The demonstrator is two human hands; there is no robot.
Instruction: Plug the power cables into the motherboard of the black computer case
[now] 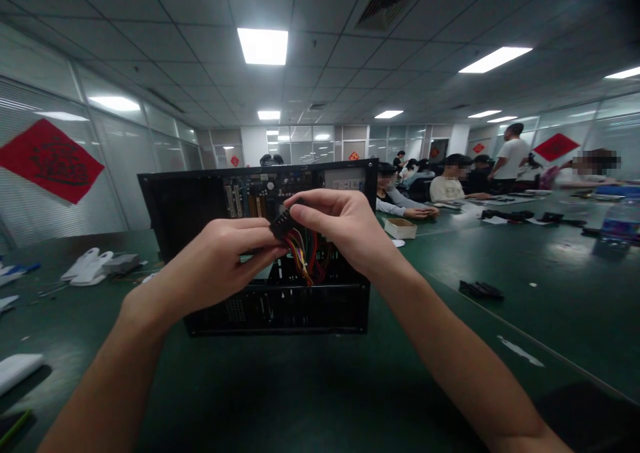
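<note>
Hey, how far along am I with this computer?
The board looks mounted inside the case. In your left hand and right hand is a black plug, with coloured wires trailing from it. Probably left: seating that plug and covering the case's open side.

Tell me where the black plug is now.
In the head view, the black plug is just left of center, held by the left hand and right hand before the open computer case, above colored wires.
</note>
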